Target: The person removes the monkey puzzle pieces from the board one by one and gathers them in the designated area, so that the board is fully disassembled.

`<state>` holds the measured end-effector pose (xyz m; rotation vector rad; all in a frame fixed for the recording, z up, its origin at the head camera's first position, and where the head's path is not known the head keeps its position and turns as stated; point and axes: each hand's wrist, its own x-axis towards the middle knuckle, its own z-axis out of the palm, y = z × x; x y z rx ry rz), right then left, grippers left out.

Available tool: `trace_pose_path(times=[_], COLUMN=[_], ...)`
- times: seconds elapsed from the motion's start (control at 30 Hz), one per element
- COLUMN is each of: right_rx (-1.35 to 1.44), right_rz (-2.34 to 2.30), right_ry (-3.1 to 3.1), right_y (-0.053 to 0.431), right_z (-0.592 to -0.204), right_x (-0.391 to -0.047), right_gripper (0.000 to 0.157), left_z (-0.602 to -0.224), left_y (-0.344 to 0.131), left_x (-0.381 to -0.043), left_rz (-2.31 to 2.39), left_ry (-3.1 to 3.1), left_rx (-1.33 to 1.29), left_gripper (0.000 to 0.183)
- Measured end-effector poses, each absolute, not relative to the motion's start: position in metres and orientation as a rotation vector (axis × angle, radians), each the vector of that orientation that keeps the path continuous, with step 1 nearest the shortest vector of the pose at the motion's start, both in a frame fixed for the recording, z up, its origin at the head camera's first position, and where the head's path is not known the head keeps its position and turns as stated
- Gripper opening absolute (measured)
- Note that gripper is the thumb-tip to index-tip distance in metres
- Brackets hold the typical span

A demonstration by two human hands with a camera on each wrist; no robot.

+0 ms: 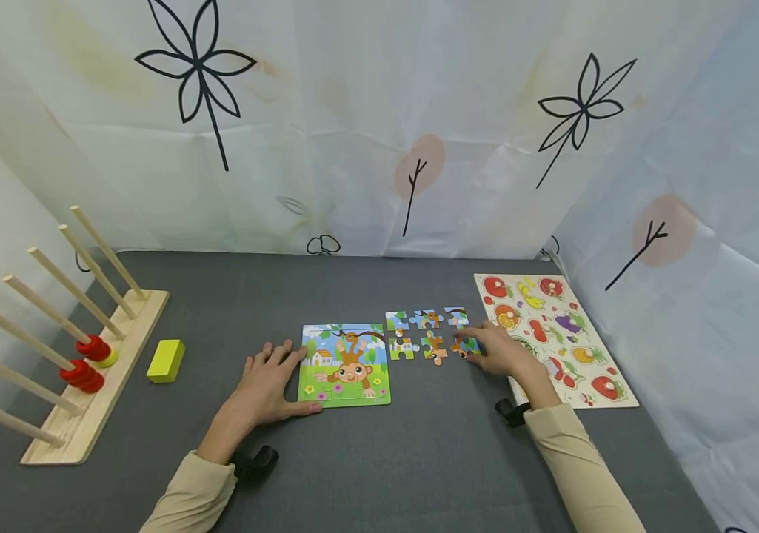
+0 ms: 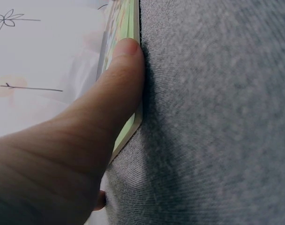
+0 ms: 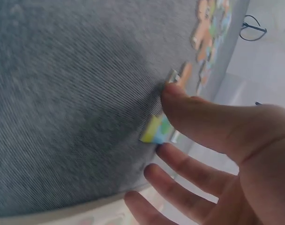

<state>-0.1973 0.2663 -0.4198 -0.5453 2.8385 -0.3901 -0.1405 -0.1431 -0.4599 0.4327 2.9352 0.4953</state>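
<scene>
A square monkey puzzle (image 1: pixel 346 370) with a green border lies on the grey table. My left hand (image 1: pixel 264 386) rests at its lower left corner, fingers along the left side and thumb on the bottom edge. The left wrist view shows that thumb (image 2: pixel 119 77) against the green border. To the right of the puzzle, several loose jigsaw pieces (image 1: pixel 402 348) lie in two rows. With thumb and index finger, my right hand (image 1: pixel 500 349) pinches the lower right puzzle piece (image 3: pixel 156 129) by its sides. The other fingers of this hand spread loosely.
A fruit board (image 1: pixel 595 377) lies right of the pieces, partly under my right forearm. At the left stands a wooden peg rack (image 1: pixel 119 370) with red rings (image 1: pixel 82 376) and a yellow one. A yellow block (image 1: pixel 166 361) sits beside it. Printed curtains (image 1: pixel 352 133) surround the table.
</scene>
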Motion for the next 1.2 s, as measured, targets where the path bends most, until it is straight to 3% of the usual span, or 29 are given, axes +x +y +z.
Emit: trace_pose_path(times=[0.23,0.73,1.2], right_rx=[-0.529,-0.515,-0.664], right_rz=[-0.391,-0.427,-0.558], right_ry=[2.917,2.948,2.888], right_y=[0.262,0.252,0.196], right_z=[-0.427,-0.423,-0.407], right_x=[-0.197,-0.196,-0.187], right_gripper=[0.037,0.042,0.046], left_z=[-0.46,-0.461,-0.46], left_y=[-0.143,-0.143,-0.144], left_x=[-0.14,-0.14,-0.14], left_rz=[0.495,0.509,0.522], left_ry=[2.937,2.936,2.927], left_rx=[0.431,0.43,0.432], left_gripper=[0.104,0.103,0.103])
